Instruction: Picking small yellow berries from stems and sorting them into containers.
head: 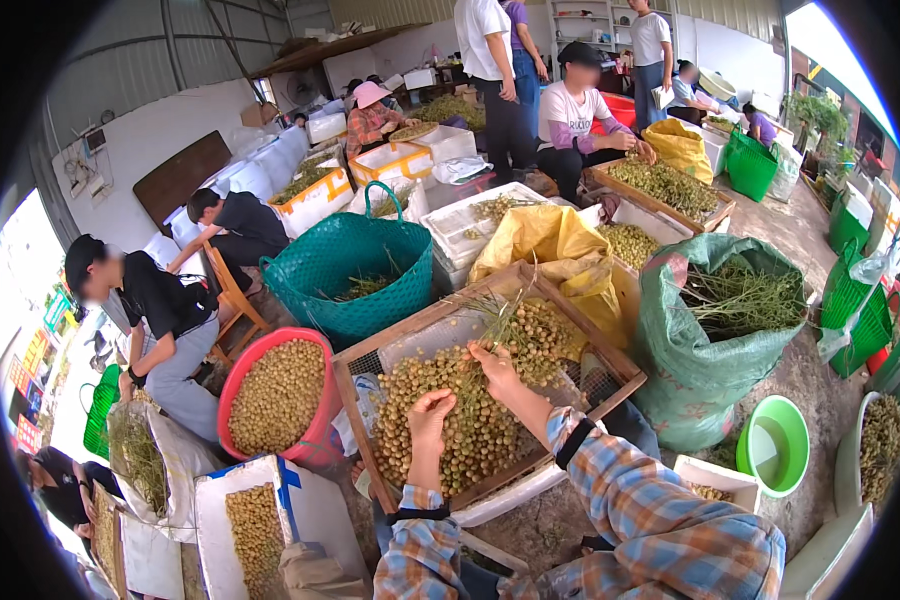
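Observation:
Before me a wooden-framed mesh tray (pixel 412 318) bears many loose, round yellow-brown fruits (pixel 450 442). A fruit bunch on thin green stems (pixel 538 341) lies across its far right part. My right hand (pixel 497 369) grips stems of this bunch between thumb and fingers. Lower and to the left, my left hand (pixel 429 421) is raised over the loose fruits, its thumb and fingertips drawn together. Whether anything small sits between those fingertips is too fine to tell. Plaid sleeves with black bands cover both forearms.
Left of the tray stands a red tub (pixel 330 405) full of fruits. A teal woven basket (pixel 322 262) and a yellow sack (pixel 540 232) stand behind it. On the right are a green sack of stems (pixel 682 382) and a green basin (pixel 799 450). Several people sit or stand around.

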### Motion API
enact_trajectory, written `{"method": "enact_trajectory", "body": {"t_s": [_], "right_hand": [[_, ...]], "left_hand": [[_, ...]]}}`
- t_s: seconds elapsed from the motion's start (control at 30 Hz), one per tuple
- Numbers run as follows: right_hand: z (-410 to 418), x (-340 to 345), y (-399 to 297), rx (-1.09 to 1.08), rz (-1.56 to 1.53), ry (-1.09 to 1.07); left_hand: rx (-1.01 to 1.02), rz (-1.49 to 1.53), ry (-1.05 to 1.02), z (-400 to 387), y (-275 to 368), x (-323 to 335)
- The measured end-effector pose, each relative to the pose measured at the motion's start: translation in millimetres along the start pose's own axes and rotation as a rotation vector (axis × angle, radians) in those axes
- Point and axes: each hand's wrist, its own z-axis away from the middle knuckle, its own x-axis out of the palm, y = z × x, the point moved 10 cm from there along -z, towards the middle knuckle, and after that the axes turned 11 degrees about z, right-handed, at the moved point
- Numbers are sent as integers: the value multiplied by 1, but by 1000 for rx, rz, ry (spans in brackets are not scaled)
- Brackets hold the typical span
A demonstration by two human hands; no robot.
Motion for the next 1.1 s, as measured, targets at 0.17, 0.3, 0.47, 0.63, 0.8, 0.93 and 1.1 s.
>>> {"method": "enact_trajectory", "body": {"t_s": [0.17, 0.3, 0.47, 0.63, 0.8, 0.93, 1.1], "right_hand": [[2, -13, 11, 32, -77, 180], [-7, -19, 26, 149, -17, 151], [-8, -24, 26, 152, 21, 149], [-3, -15, 3, -14, -121, 86], [-2, -7, -6, 27, -147, 11], [-2, 2, -6, 33, -148, 3], [-10, 1, -14, -61, -178, -35]], "left_hand": [[151, -10, 108, 6, 15, -1], [27, 299, 129, 10, -4, -5], [-65, 425, 128, 8, -20, -9], [-2, 358, 98, 2, -6, -17], [-183, 582, 88, 5, -13, -21], [-389, 550, -91, 12, -25, 0], [-285, 512, -43, 2, -27, -19]]}}
